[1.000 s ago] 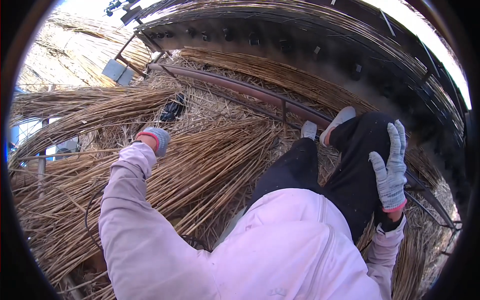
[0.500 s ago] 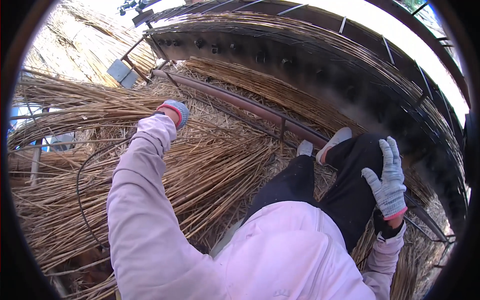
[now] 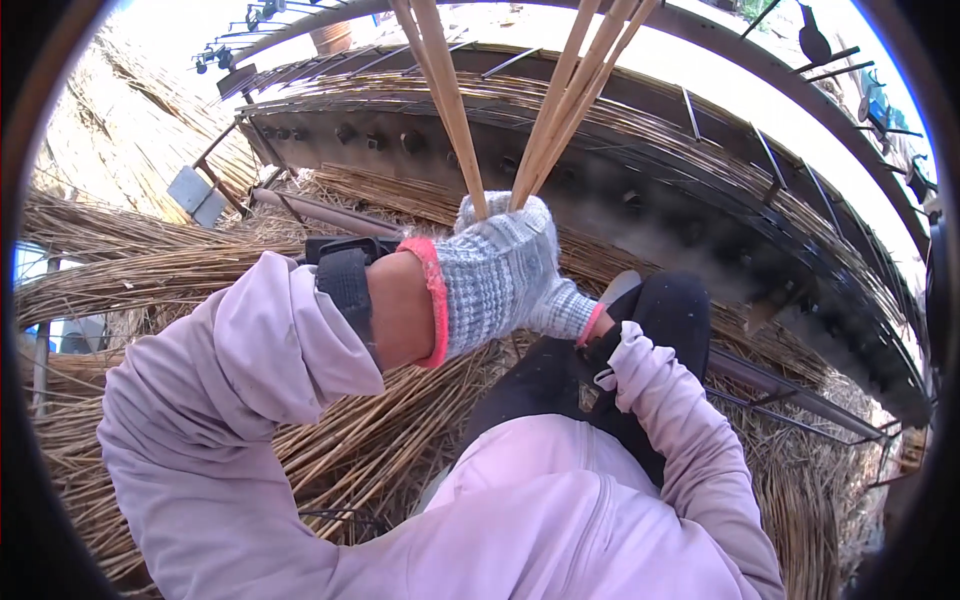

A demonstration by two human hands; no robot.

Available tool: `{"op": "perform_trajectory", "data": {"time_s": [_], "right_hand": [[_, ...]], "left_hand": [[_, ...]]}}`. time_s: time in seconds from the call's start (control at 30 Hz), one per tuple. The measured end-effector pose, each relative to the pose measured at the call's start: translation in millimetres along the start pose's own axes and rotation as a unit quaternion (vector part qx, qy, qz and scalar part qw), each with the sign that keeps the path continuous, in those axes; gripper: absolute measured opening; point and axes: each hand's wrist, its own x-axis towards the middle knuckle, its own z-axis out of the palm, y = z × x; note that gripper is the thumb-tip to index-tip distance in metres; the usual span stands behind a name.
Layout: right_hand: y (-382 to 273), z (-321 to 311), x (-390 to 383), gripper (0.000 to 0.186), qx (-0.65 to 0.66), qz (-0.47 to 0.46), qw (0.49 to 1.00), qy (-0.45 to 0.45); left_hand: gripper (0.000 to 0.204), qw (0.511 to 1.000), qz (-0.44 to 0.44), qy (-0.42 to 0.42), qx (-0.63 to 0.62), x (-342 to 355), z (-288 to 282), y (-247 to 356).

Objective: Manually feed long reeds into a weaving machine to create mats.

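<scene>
Both my hands are together in front of me, in grey-white knit gloves with pink cuffs. My left hand (image 3: 490, 280) is closed around long tan reed stalks (image 3: 575, 95), which rise from the gloves in two spread groups toward the upper edge. Pressed against it from the right is my right hand (image 3: 562, 305), at the base of the same stalks. Its fingers are partly hidden behind the left glove, but they appear closed round the stalks. The lower ends of the stalks are out of sight.
Heaped reeds (image 3: 390, 420) lie to my left and below. A reddish metal pipe rail (image 3: 325, 212) runs across ahead of my legs. Beyond it curves a dark, dusty panel (image 3: 640, 190) with a reed-covered upper edge. A grey plate (image 3: 197, 195) sits on a post at the left.
My left hand has come from the reeds at the left to the middle and now holds upright stalks. My right hand has left my knee and joined it.
</scene>
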Motion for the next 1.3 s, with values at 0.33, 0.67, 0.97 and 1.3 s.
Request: {"op": "perform_trajectory", "data": {"time_s": [0.33, 0.67, 0.97, 1.3], "right_hand": [[-25.7, -21.4, 13.3, 0.036, 0.242, 0.159, 0.950, 0.119], [-184.0, -249.5, -46.1, 0.035, 0.035, -0.032, 0.941, 0.334], [-297.9, -411.8, -193.9, 0.028, 0.128, -0.084, 0.931, 0.332], [-332.2, -332.1, -293.4, 0.026, -0.189, -0.084, 0.788, 0.580]], "left_hand": [[0.029, 0.856, -0.023, 0.516, 0.004, -59.6, -17.0, -16.1], [0.034, 0.876, -0.085, 0.469, -0.076, -67.7, 32.4, -31.1], [0.025, 0.843, -0.051, 0.500, -0.192, -16.7, 39.4, -24.6], [0.026, 0.853, -0.017, 0.482, -0.201, 17.6, 33.4, -15.3]]}}
